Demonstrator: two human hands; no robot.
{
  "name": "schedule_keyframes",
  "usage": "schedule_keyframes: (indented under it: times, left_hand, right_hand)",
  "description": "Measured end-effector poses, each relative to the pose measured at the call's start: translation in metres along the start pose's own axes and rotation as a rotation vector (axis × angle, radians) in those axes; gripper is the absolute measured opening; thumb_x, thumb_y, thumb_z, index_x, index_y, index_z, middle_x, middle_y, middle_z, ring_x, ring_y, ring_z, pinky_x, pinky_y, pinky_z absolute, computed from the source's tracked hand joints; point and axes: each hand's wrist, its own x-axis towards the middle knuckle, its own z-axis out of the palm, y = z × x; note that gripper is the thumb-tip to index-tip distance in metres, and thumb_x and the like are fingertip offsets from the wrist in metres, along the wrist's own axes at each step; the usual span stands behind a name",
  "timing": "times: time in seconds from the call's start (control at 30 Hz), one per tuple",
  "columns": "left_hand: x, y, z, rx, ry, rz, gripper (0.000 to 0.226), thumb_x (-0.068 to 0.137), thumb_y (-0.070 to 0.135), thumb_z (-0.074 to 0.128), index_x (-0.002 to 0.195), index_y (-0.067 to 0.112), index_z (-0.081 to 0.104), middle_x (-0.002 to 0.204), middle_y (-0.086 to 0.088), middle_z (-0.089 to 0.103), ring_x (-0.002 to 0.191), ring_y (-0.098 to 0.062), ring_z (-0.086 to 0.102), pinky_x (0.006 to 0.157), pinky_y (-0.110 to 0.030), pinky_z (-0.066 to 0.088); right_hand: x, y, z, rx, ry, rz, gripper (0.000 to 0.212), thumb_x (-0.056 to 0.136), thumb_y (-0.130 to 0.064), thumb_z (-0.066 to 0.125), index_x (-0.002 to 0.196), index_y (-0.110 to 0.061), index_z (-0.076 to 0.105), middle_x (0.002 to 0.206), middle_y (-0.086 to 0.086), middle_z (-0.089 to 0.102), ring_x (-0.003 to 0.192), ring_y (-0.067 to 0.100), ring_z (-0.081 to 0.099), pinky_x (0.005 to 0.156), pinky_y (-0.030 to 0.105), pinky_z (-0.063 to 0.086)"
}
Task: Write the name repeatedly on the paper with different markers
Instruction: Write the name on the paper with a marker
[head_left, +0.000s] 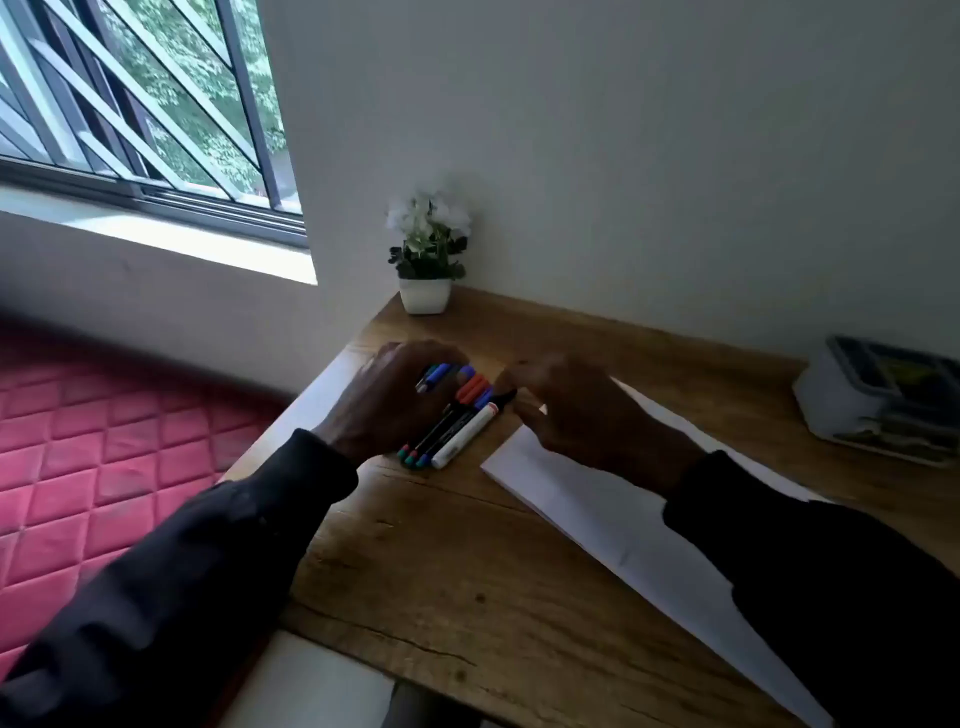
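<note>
- Two dark sleeves (208, 571) reach in from the near edge over a wooden table (457, 582).
- White paper (597, 514) lies flat on the table, partly under the right forearm and blank where visible.
- Markers (441, 431) lie bundled on the table, just left of the paper's corner.
- Left hand (387, 400) covers the bundle's far ends, fingers curled round them.
- Right hand (566, 410), fingers narrow and curled, appears to pinch the black cap end of the white marker (465, 434) at the bundle's right side; blur limits certainty.
- Potted plant (427, 249) stands at the far left corner, against the wall.
- Grey container (883, 400) sits far right.
- Red quilted mattress (104, 415) lies left of the table, below a window (145, 104).
</note>
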Motion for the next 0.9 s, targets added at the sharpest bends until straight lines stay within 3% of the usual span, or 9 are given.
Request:
schedule_keyframes:
  times: [0.13, 0.33, 0.5, 0.6, 0.67, 0.73, 0.8, 0.9]
  left_hand:
    - [-0.010, -0.003, -0.009, -0.050, -0.003, 0.009, 0.029, 0.095, 0.037, 0.056, 0.113, 0.022, 0.071, 0.109, 0.002, 0.073, 0.096, -0.008, 0.066, 0.081, -0.035, 0.056]
    - [-0.009, -0.024, -0.002, -0.049, 0.001, 0.016, 0.028, 0.095, 0.028, 0.062, 0.121, 0.021, 0.068, 0.119, 0.003, 0.070, 0.107, -0.009, 0.064, 0.087, -0.038, 0.056]
    - [0.000, -0.027, -0.002, -0.076, 0.059, 0.009, 0.028, 0.094, 0.024, 0.066, 0.121, 0.020, 0.069, 0.122, 0.003, 0.069, 0.111, -0.005, 0.064, 0.093, -0.028, 0.055]
    - [0.002, -0.023, 0.000, -0.200, 0.155, -0.065, 0.025, 0.090, 0.012, 0.070, 0.114, 0.019, 0.074, 0.114, 0.008, 0.072, 0.106, 0.000, 0.065, 0.093, -0.024, 0.054]
    - [0.005, -0.018, 0.002, -0.338, 0.118, -0.124, 0.027, 0.091, 0.008, 0.069, 0.116, 0.018, 0.072, 0.114, 0.006, 0.072, 0.106, -0.001, 0.066, 0.092, -0.025, 0.056]
    - [0.009, -0.008, 0.002, -0.449, 0.038, -0.132, 0.033, 0.091, 0.010, 0.068, 0.123, 0.018, 0.068, 0.119, 0.004, 0.070, 0.109, -0.001, 0.065, 0.091, -0.022, 0.055]
    - [0.013, 0.006, 0.002, -0.571, -0.042, -0.108, 0.038, 0.092, 0.012, 0.067, 0.130, 0.014, 0.063, 0.124, 0.003, 0.068, 0.112, -0.002, 0.064, 0.093, -0.023, 0.055]
    - [0.017, 0.022, 0.006, -0.614, -0.065, -0.036, 0.035, 0.093, 0.012, 0.066, 0.128, 0.010, 0.064, 0.120, 0.001, 0.071, 0.106, -0.013, 0.069, 0.089, -0.028, 0.057]
  right_hand:
    - [0.011, -0.005, 0.010, 0.023, -0.099, -0.016, 0.019, 0.093, -0.011, 0.064, 0.109, -0.019, 0.070, 0.111, 0.002, 0.067, 0.098, 0.022, 0.063, 0.080, 0.042, 0.054]
    - [0.010, 0.011, 0.021, 0.013, -0.141, -0.052, 0.019, 0.091, -0.009, 0.066, 0.109, -0.015, 0.070, 0.115, 0.003, 0.063, 0.103, 0.019, 0.059, 0.082, 0.038, 0.053]
    - [0.002, 0.023, 0.025, -0.095, -0.107, -0.142, 0.024, 0.090, -0.001, 0.066, 0.110, -0.013, 0.068, 0.117, 0.008, 0.060, 0.108, 0.021, 0.054, 0.082, 0.034, 0.052]
    - [0.000, 0.029, 0.022, -0.093, 0.025, -0.116, 0.022, 0.089, 0.000, 0.066, 0.107, -0.012, 0.067, 0.112, 0.006, 0.059, 0.102, 0.013, 0.049, 0.081, 0.025, 0.048]
    - [0.000, 0.026, 0.014, 0.114, 0.163, 0.028, 0.017, 0.092, -0.004, 0.065, 0.107, -0.011, 0.064, 0.111, 0.004, 0.056, 0.096, 0.007, 0.051, 0.080, 0.017, 0.046]
    - [0.002, 0.016, 0.000, 0.496, 0.233, 0.253, 0.014, 0.096, -0.009, 0.063, 0.110, -0.010, 0.061, 0.110, 0.003, 0.060, 0.092, 0.002, 0.062, 0.078, 0.013, 0.051]
    - [0.002, 0.006, -0.009, 0.822, 0.279, 0.381, 0.016, 0.097, -0.009, 0.061, 0.113, -0.007, 0.059, 0.107, 0.005, 0.068, 0.093, 0.004, 0.070, 0.078, 0.017, 0.056]
    - [-0.004, -0.004, -0.014, 1.036, 0.377, 0.433, 0.013, 0.096, -0.010, 0.065, 0.109, -0.009, 0.064, 0.103, 0.008, 0.074, 0.096, 0.017, 0.074, 0.080, 0.027, 0.060]
